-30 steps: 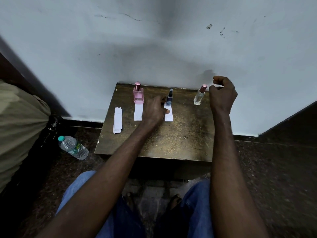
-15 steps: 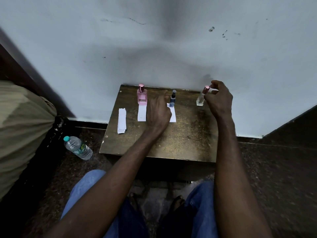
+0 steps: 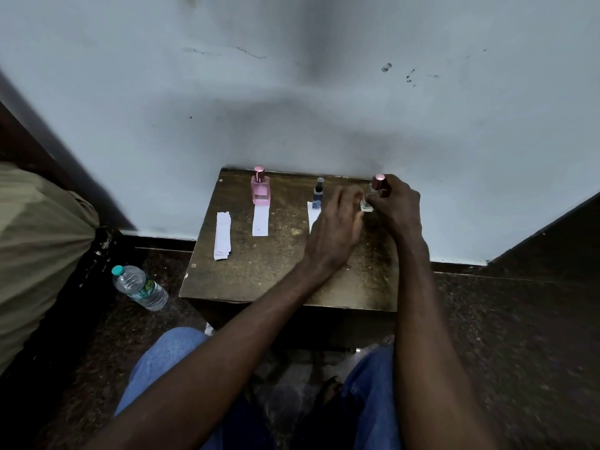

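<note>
Wood table [image 3: 259, 271]: clear bottle [image 3: 367, 206] w/ rose cap [image 3: 378, 182], right hand [image 3: 397, 207] gripping.

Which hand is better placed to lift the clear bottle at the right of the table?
The right hand: its fingers curl round the clear bottle just below the cap. The left hand only reaches toward the bottle's base, with loose, blurred fingers.

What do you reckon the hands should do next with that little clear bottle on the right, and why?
Probably pull the pink cap off the clear bottle. The right hand grips it near the cap, the left hand reaches toward its base, seemingly to steady it, and the cap is still on.
</note>
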